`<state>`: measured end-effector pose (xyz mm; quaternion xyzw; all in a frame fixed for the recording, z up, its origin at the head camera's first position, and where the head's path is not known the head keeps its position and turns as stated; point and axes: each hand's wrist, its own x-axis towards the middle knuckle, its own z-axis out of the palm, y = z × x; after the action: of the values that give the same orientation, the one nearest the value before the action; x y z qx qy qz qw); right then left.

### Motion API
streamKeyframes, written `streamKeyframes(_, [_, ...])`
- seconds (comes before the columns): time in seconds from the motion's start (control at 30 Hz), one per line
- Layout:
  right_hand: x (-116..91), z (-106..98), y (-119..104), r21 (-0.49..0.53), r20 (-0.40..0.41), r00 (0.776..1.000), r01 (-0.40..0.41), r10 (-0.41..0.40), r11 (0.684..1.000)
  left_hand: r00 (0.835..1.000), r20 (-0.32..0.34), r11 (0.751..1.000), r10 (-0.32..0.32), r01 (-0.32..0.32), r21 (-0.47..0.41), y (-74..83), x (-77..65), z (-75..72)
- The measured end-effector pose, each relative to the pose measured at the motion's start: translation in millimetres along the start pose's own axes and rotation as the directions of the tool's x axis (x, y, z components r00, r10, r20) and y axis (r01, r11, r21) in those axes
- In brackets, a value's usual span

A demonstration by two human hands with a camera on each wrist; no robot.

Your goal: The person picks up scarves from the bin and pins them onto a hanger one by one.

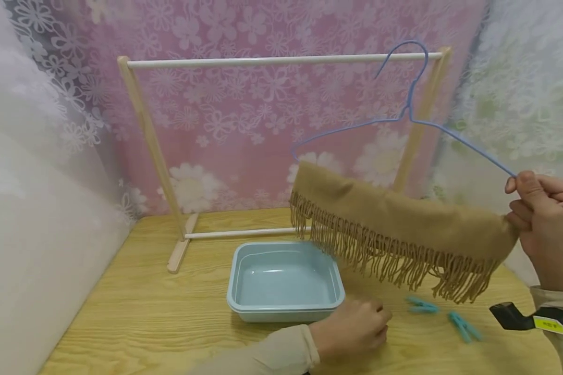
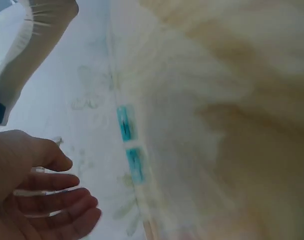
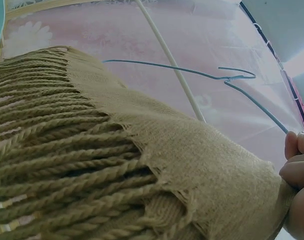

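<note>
My right hand [image 1: 551, 224] pinches the right corner of a blue wire hanger [image 1: 464, 140], its lower fingers against the end of a tan fringed scarf [image 1: 403, 221]. The scarf is folded over the hanger's bottom bar, which it hides, and its fringe [image 3: 67, 150] hangs down. The hanger is tilted, and its hook overlaps the rack's top rail in the head view. Low over the table, by the front right corner of a light blue basin [image 1: 286, 284], is my left hand [image 1: 356, 325], fingers loosely bent around nothing. Two teal clothespins [image 1: 464, 327] lie to its right.
A wooden drying rack [image 1: 152, 140] with a white top rail [image 1: 262, 61] stands at the back of the wood-grain table [image 1: 136, 307]. Behind it hangs a pink flowered curtain [image 1: 244, 130]. The basin sits in front of the rack's lower rail [image 1: 244, 233].
</note>
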<state>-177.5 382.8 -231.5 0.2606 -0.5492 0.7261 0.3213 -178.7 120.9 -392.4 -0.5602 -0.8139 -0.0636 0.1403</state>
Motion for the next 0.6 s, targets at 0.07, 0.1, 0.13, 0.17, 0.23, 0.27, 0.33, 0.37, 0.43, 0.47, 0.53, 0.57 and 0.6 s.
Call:
streamKeyframes(0.07, [-2, -2, 1, 0.022, 0.008, 1.000, 0.005, -0.005, 1.000, 0.993, 0.106, 0.996, -0.054, 0.061, -0.064, 7.7, 16.3, 11.8])
streamKeyframes(0.1, [-3, -3, 1, 0.020, -0.004, 1.000, 0.004, -0.004, 1.000, 0.987, 0.138, 0.991, -0.084, 0.097, -0.093, 10.8, 23.6, 17.8])
streamKeyframes(0.13, [-4, -4, 1, 0.036, 0.000, 1.000, 0.005, -0.005, 0.999, 0.980, 0.162, 0.983, -0.113, 0.133, -0.124, 13.2, 30.4, 23.7])
streamKeyframes(0.17, [-4, -5, 1, 0.052, 0.007, 1.000, 0.005, -0.005, 0.999, 0.975, 0.173, 0.976, -0.141, 0.166, -0.141, 14.9, 36.7, 29.1])
streamKeyframes(0.23, [-4, -6, 2, 0.040, -0.004, 1.000, 0.006, -0.006, 0.999, 0.957, 0.197, 0.955, -0.211, 0.245, -0.167, 18.0, 48.1, 37.6])
streamKeyframes(0.27, [-4, -6, 2, 0.032, -0.019, 1.000, 0.007, -0.007, 0.999, 0.949, 0.203, 0.950, -0.242, 0.275, -0.151, 19.5, 53.4, 40.8])
streamKeyframes(0.33, [-4, -7, 2, 0.041, -0.007, 1.000, 0.014, -0.014, 0.999, 0.931, 0.218, 0.941, -0.292, 0.320, -0.109, 22.9, 63.6, 45.6])
streamKeyframes(0.37, [-3, -8, 3, 0.051, -0.007, 1.000, 0.018, -0.018, 0.999, 0.923, 0.228, 0.940, -0.309, 0.333, -0.076, 25.1, 68.3, 47.6])
streamKeyframes(0.43, [-2, -8, 3, 0.071, 0.001, 1.000, 0.030, -0.030, 0.997, 0.903, 0.260, 0.936, -0.341, 0.353, 0.003, 30.2, 76.8, 50.3])
streamKeyframes(0.47, [-1, -7, 4, 0.085, -0.014, 0.999, 0.043, -0.042, 0.995, 0.896, 0.272, 0.935, -0.351, 0.351, 0.050, 32.8, 79.8, 51.7])
streamKeyframes(0.53, [-1, -7, 6, 0.088, -0.035, 0.998, 0.056, -0.054, 0.995, 0.905, 0.265, 0.943, -0.334, 0.321, 0.092, 38.0, 80.2, 52.0])
streamKeyframes(0.57, [-1, -7, 7, 0.088, -0.049, 0.997, 0.063, -0.059, 0.994, 0.915, 0.249, 0.948, -0.317, 0.304, 0.092, 41.0, 78.3, 50.3])
streamKeyframes(0.6, [-2, -7, 7, 0.083, -0.064, 0.996, 0.067, -0.062, 0.994, 0.928, 0.230, 0.956, -0.293, 0.284, 0.072, 43.3, 75.3, 46.1])
